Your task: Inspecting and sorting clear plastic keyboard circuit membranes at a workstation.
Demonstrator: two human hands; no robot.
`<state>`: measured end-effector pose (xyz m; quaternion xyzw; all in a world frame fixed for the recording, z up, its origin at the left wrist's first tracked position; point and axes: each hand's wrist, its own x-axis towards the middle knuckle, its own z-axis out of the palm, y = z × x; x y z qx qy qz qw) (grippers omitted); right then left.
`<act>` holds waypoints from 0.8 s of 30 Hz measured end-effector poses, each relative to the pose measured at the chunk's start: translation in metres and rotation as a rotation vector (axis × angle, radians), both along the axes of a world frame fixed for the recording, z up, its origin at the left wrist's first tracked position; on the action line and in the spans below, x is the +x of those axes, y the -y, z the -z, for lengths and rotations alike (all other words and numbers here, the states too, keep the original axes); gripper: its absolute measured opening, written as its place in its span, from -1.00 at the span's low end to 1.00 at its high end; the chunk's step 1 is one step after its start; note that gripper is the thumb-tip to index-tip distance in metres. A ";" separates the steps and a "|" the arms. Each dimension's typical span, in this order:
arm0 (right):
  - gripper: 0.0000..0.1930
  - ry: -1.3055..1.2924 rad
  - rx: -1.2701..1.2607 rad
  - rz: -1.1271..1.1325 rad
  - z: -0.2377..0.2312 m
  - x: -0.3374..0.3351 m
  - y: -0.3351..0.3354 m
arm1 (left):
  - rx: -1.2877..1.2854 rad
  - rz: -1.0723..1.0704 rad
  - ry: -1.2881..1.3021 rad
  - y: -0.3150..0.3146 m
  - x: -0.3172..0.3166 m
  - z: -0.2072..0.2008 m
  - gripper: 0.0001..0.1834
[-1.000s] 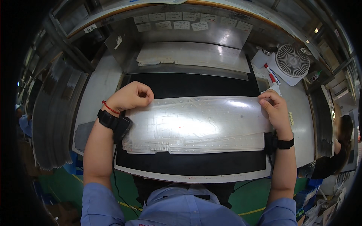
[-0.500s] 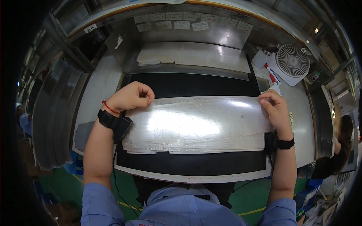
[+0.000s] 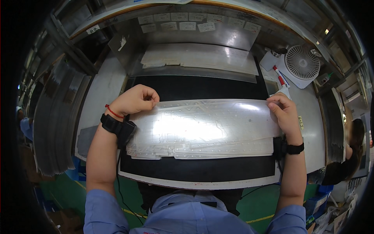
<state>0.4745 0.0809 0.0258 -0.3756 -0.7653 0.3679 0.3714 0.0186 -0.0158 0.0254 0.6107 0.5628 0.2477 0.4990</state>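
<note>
A thin, glossy translucent sheet [image 3: 233,113] lies across the work surface in front of me, with bright glare over its middle. My left hand [image 3: 136,100] is closed in a pinch at its far left corner. At the far right corner, my right hand [image 3: 285,115] pinches the same sheet between thumb and fingers. Below its near edge shows a stack of similar sheets [image 3: 237,149], with notched edges and small dots, lying slightly askew. The stack rests on a black mat [image 3: 218,169].
Behind the mat, more flat sheets [image 3: 202,54] lie on a metal plate against a metal backboard. A white fan [image 3: 303,62], a bottle [image 3: 269,60] and a red-capped marker [image 3: 281,80] stand or lie at right. Tall stacks of sheets [image 3: 54,124] flank the bench. A person [image 3: 352,148] is at far right.
</note>
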 end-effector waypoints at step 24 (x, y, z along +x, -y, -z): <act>-0.90 0.017 -0.061 0.083 0.002 0.001 -0.002 | 0.068 -0.193 0.128 -0.007 -0.010 0.020 -0.69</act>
